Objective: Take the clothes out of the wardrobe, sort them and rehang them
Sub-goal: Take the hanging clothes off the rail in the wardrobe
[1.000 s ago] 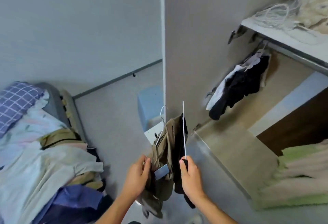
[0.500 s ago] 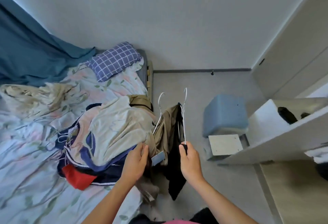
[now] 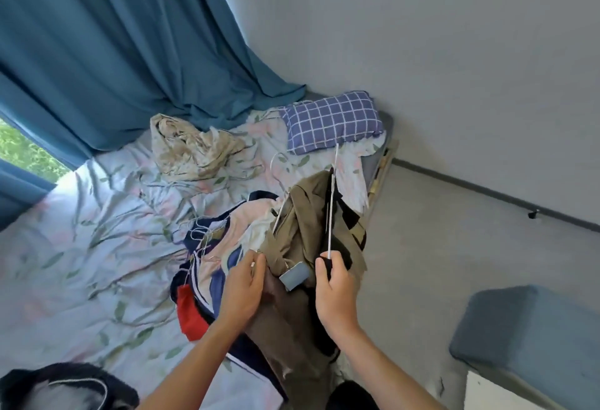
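Observation:
An olive-brown garment (image 3: 302,224) on a white wire hanger (image 3: 279,211) hangs in front of me over the bed's edge. My left hand (image 3: 242,289) pinches its hem beside a grey tag (image 3: 293,276). A second white hanger (image 3: 331,208) carries a black garment (image 3: 344,221), and my right hand (image 3: 334,292) grips both at the hanger's lower end. Behind them a pile of clothes (image 3: 220,257) in cream, navy and red lies on the bed, with several wire hangers tangled in it. The wardrobe is out of view.
The bed (image 3: 97,231) has a crumpled floral sheet, a beige bundle (image 3: 191,150) and a checked blue pillow (image 3: 331,120). Teal curtains (image 3: 113,46) hang at the left. A blue stool (image 3: 532,338) and a white box (image 3: 493,393) stand on the grey floor at the right.
The view has swung left from the wardrobe to the bed. Both hands have kept their hold on the hangered garments and carried them over the bed's edge and the clothes pile.

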